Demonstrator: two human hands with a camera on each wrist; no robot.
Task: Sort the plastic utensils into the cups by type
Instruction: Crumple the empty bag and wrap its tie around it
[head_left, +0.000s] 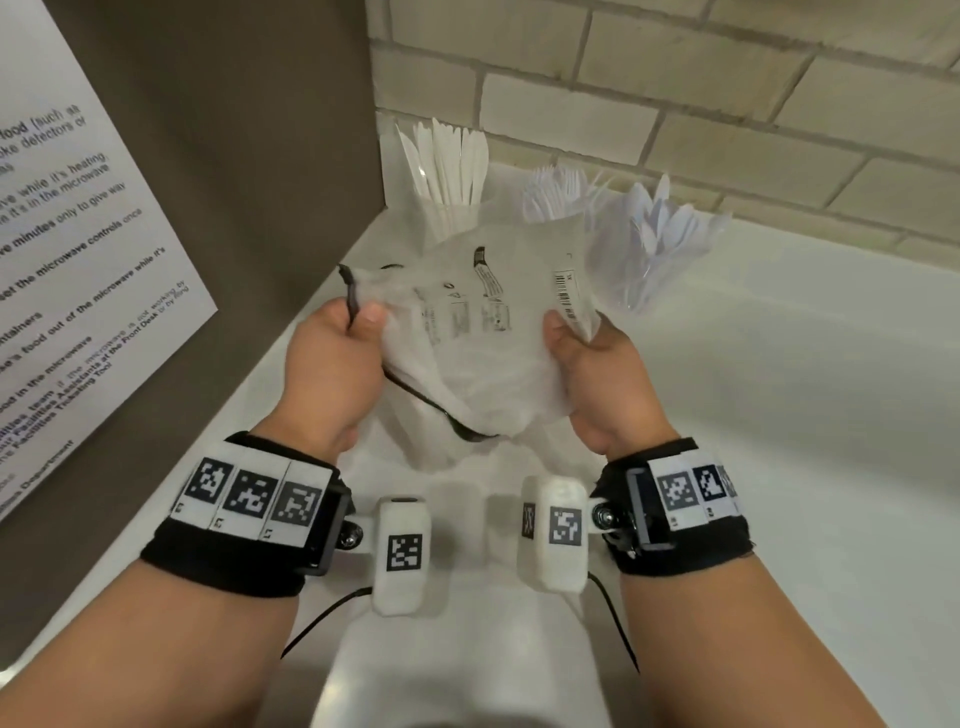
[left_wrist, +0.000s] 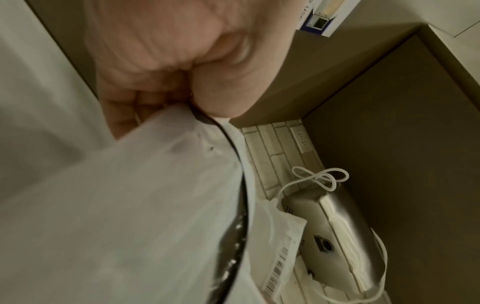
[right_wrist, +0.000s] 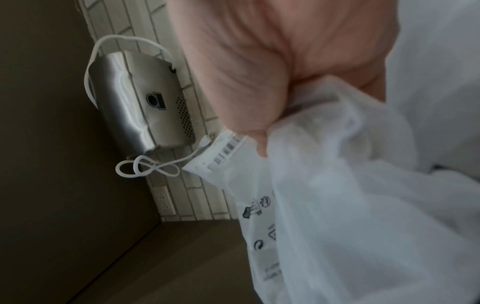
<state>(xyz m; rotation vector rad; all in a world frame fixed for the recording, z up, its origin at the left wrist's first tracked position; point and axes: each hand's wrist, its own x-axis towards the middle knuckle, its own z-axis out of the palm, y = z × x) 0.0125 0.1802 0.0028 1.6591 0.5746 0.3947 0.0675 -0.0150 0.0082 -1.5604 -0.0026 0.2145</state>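
Note:
I hold a crumpled translucent plastic bag (head_left: 478, 338) with a black zip strip above the white counter, one hand at each side. My left hand (head_left: 337, 348) pinches the bag's zip edge (left_wrist: 228, 144), thumb on top. My right hand (head_left: 582, 353) grips the other side beside a barcode label (head_left: 569, 291) (right_wrist: 226, 152). Behind the bag stand three clear cups: white knives (head_left: 449, 161) at the left, forks (head_left: 558, 192) in the middle, spoons (head_left: 660, 228) at the right. What the bag holds is hidden.
A brown cabinet side (head_left: 249, 156) with a printed notice (head_left: 67, 260) stands close on the left. A brick wall (head_left: 727, 104) closes the back. White counter (head_left: 805, 389) stretches to the right. In the wrist views a metal appliance (right_wrist: 137, 102) with a white cord shows overhead.

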